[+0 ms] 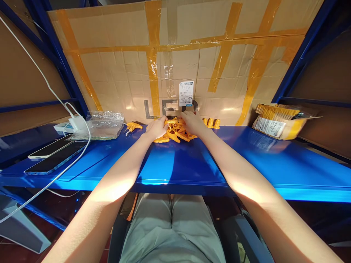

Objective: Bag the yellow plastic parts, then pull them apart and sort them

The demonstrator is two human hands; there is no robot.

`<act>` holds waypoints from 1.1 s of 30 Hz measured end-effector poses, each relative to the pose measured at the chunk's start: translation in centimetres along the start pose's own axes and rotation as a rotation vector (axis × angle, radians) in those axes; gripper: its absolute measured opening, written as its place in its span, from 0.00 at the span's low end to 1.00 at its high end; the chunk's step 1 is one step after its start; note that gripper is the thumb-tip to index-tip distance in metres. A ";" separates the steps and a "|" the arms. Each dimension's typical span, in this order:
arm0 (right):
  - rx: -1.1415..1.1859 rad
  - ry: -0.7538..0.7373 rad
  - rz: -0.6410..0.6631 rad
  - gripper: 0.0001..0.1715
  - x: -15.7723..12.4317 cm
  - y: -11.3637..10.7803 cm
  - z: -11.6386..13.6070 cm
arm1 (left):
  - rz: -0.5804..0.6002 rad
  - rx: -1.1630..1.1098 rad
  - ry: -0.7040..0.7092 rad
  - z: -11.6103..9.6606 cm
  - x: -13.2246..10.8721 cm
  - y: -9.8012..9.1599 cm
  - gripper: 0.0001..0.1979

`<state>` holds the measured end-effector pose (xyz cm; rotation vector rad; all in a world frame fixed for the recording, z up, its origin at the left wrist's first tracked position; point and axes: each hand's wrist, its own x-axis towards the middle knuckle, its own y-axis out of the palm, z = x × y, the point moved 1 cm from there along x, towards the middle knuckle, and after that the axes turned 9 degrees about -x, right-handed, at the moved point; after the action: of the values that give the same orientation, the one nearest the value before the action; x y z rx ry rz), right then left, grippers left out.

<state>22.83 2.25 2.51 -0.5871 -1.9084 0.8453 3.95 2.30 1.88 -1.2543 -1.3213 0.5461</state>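
Observation:
A pile of small orange plastic parts (175,132) lies at the back of the blue shelf (175,164), against the taped cardboard wall (175,54). My left hand (157,128) rests on the pile's left side, fingers curled over the parts. My right hand (193,122) covers the pile's right side, fingers bent down into it. What either hand grips is hidden by the fingers. Three orange parts (211,123) stand upright just right of my right hand. A few more orange parts (133,126) lie left of my left hand.
A clear plastic bag (101,125) lies at the left, beside a white charger (75,124) with its cable (49,87). Two phones (53,155) lie near the left edge. An open yellow packet (278,120) sits at the right. Blue rack posts flank both sides.

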 end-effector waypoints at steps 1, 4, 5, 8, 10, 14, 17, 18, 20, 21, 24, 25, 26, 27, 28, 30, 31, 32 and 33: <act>-0.013 0.021 -0.035 0.22 0.0 0.0 -0.4 | 0.005 -0.002 -0.012 0.2 0.0 0.0 0.18; 0.004 0.131 -0.121 0.19 -0.2 0.5 -2.1 | -0.007 -0.013 -0.050 1.0 0.2 -0.1 0.19; 0.025 0.187 -0.136 0.17 -0.3 0.8 -2.8 | -0.021 -0.022 -0.065 1.3 0.2 -0.2 0.19; 0.084 0.423 -0.125 0.14 -1.3 2.0 -5.3 | -0.075 -0.054 -0.120 2.3 0.2 -0.3 0.19; 0.132 0.596 -0.058 0.15 -2.3 3.0 -6.9 | -0.109 -0.070 -0.162 2.9 0.3 -0.3 0.19; 0.277 0.865 0.101 0.17 -4.5 4.8 -9.3 | -0.182 -0.101 -0.286 4.0 0.4 -0.4 0.20; 0.320 0.956 0.184 0.18 -5.4 5.8 -10.0 | -0.258 -0.129 -0.388 4.8 0.5 -0.7 0.20; 0.325 0.964 0.204 0.18 -5.5 6.1 -10.0 | -0.287 -0.139 -0.414 5.1 0.5 -0.8 0.20; 0.337 0.976 0.235 0.18 -5.4 6.4 -10.0 | -0.343 -0.163 -0.454 5.8 0.5 -0.9 0.20; 0.346 0.985 0.248 0.18 -5.3 6.5 -10.0 | -0.368 -0.177 -0.472 6.1 0.4 -0.9 0.20; 0.378 1.022 0.278 0.19 -5.2 6.6 -10.0 | -0.400 -0.202 -0.524 7.2 0.2 -0.5 0.19; 0.386 1.033 0.281 0.19 -5.2 6.6 -10.1 | -0.400 -0.203 -0.545 7.5 0.2 -0.3 0.19; 0.390 1.039 0.283 0.17 -5.2 6.6 -10.1 | -0.397 -0.202 -0.568 7.8 0.1 -0.2 0.18; 0.390 1.038 0.284 0.15 -5.3 6.6 -10.1 | -0.393 -0.200 -0.591 8.2 0.1 0.0 0.18; 0.386 1.031 0.289 0.12 -5.3 6.6 -10.2 | -0.392 -0.199 -0.613 8.5 0.0 0.1 0.18; 0.369 0.997 0.311 0.08 -5.3 6.6 -10.1 | -0.405 -0.198 -0.641 9.1 0.0 0.2 0.17; 0.361 0.970 0.327 0.07 -5.3 6.6 -10.0 | -0.418 -0.199 -0.644 9.3 0.0 0.2 0.17; 0.356 0.941 0.342 0.07 -5.2 6.6 -9.9 | -0.430 -0.204 -0.639 9.6 0.0 0.2 0.16; 0.356 0.914 0.356 0.08 -5.1 6.6 -9.8 | -0.439 -0.214 -0.628 9.8 0.0 0.3 0.16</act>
<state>34.25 6.05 -2.23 -0.9057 -0.8179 0.8951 -4.85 5.91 -0.45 -0.9375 -2.1633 0.5075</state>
